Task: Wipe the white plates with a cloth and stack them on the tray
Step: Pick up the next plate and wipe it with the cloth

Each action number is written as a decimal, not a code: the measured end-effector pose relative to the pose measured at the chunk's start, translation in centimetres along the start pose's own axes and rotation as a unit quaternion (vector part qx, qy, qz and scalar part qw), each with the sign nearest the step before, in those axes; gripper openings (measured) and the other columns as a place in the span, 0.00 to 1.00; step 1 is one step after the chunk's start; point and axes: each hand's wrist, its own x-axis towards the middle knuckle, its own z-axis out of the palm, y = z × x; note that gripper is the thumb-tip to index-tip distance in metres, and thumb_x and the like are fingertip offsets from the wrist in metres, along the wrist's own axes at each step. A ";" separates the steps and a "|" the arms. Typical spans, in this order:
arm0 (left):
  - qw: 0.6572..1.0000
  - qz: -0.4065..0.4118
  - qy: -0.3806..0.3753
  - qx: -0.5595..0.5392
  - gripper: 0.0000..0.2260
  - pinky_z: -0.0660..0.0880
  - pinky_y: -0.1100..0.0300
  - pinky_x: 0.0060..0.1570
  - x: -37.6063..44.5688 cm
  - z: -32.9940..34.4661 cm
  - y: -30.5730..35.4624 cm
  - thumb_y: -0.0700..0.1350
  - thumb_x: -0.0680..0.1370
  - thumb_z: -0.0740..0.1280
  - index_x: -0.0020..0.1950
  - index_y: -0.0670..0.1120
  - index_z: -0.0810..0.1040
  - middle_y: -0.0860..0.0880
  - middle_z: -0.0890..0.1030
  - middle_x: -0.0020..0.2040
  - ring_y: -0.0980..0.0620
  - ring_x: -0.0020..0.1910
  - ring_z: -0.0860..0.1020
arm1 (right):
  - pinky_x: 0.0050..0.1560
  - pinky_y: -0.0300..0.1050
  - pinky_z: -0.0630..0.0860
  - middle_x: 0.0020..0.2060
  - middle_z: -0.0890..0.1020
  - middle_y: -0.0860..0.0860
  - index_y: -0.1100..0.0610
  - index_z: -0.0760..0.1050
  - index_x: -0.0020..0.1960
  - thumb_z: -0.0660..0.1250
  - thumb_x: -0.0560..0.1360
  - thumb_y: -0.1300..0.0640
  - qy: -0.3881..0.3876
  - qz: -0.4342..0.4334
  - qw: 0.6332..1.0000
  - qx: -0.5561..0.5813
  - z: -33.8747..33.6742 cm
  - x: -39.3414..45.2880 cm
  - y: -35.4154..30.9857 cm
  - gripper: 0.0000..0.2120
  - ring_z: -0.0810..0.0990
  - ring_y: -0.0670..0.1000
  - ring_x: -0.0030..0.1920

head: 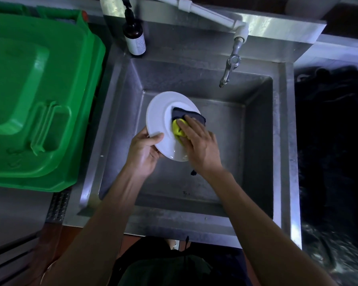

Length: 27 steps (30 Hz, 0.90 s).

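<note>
A white plate is held tilted above the basin of a steel sink; its near-left rim is gripped by the left hand, the thumb being laid over the upper face and the other fingers being curled beneath the rim. The right hand is pressed onto a cloth that lies on the plate's face just right of the left thumb; the cloth is dark on its far part and yellow where it is bunched under the fingertips; the fingers are spread flat over it and bent a little at the tips, so the cloth is pushed against the plate rather than pinched. A dark corner of cloth is seen hanging below the right wrist.

Beyond the right hand, a metal tap is hung from a white pipe over the basin; beyond the left hand, a dark pump bottle is stood on the sink's back ledge; to the left of the left hand, well apart, a green plastic bin lid is seen beside the sink. What lies in the dark area to the right of the right hand cannot be told.
</note>
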 end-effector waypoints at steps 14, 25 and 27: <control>0.992 -0.005 0.056 -0.115 0.17 0.80 0.47 0.54 0.6 0.8 0.5 0.38 0.82 0.61 0.72 0.41 0.74 0.38 0.82 0.60 0.40 0.55 0.82 | 0.63 0.61 0.69 0.74 0.71 0.50 0.48 0.73 0.72 0.64 0.82 0.56 0.071 -0.023 0.997 0.001 2.8 -2.8 -3.5 0.19 0.66 0.54 0.76; 0.983 0.000 0.063 -0.172 0.21 0.82 0.46 0.53 0.0 0.2 0.3 0.40 0.80 0.65 0.73 0.41 0.72 0.38 0.81 0.65 0.38 0.62 0.81 | 0.65 0.54 0.65 0.76 0.67 0.50 0.49 0.72 0.73 0.65 0.80 0.63 0.105 0.031 0.991 0.079 2.8 -3.2 -2.0 0.23 0.60 0.52 0.79; 0.982 0.009 0.061 -0.180 0.18 0.82 0.47 0.52 0.0 -0.2 0.5 0.40 0.80 0.66 0.70 0.43 0.76 0.41 0.82 0.63 0.40 0.61 0.82 | 0.68 0.51 0.64 0.76 0.68 0.52 0.52 0.74 0.72 0.63 0.82 0.60 0.126 0.050 0.982 0.135 2.2 -2.6 -1.7 0.19 0.62 0.53 0.78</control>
